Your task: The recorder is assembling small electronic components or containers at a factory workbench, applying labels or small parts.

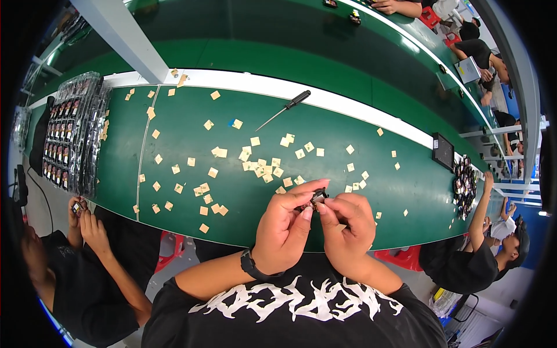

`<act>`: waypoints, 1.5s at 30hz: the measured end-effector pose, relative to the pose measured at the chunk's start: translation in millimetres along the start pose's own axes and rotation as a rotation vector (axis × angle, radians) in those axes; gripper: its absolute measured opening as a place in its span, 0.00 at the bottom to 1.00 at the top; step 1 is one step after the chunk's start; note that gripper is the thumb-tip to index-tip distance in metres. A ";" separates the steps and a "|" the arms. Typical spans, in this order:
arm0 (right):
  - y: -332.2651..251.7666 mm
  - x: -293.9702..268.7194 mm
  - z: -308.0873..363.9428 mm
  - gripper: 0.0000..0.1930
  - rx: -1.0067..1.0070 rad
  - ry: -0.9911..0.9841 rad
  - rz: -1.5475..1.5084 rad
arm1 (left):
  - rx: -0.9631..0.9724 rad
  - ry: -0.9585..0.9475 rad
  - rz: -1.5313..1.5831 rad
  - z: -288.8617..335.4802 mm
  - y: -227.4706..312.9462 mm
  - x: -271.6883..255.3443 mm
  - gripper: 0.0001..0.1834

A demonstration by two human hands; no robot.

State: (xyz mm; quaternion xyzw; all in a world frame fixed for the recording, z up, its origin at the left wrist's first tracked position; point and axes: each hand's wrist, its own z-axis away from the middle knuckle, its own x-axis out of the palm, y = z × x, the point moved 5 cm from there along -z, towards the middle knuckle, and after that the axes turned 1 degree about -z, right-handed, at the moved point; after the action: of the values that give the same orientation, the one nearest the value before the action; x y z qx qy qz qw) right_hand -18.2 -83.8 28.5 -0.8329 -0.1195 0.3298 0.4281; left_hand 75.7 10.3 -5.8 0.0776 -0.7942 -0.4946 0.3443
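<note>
Between my two hands, just above the near side of the green table, is a small black part with a shiny face [318,196]; its exact kind is too small to make out. My left hand [286,223], with a dark band on its wrist, pinches it between thumb and fingers. From the other side, my right hand [350,223] grips it with thumb and fingertips, partly covering it. Many small beige paper squares [255,141] lie scattered on the table beyond my hands. Farther off rests a screwdriver [295,104] with a black handle, its tip toward the near left.
Stacked clear trays of small dark parts [65,136] stand at the left end of the green table [325,124]. A pile of dark parts [465,188] and a black bin [442,152] are at the right. People sit on both sides; a white post [125,37] rises beyond.
</note>
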 end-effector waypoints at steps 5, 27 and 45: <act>-7.2 12.6 -8.4 0.06 0.223 -0.030 -0.109 | 0.060 0.021 -0.132 2.2 4.7 -7.1 0.15; -25.1 42.3 -13.9 0.14 -0.041 -0.121 0.089 | 0.092 0.152 -0.212 7.5 4.3 -36.1 0.13; 4.1 36.5 -14.8 0.06 0.518 -0.182 -0.187 | -0.036 0.165 -0.076 6.7 -4.5 -39.9 0.14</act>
State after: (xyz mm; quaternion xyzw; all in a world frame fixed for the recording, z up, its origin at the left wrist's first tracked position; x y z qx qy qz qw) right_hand 18.6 -78.1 15.1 -0.6483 -0.1453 0.3817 0.6426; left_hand 100.5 31.5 -30.2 0.1423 -0.7505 -0.5135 0.3909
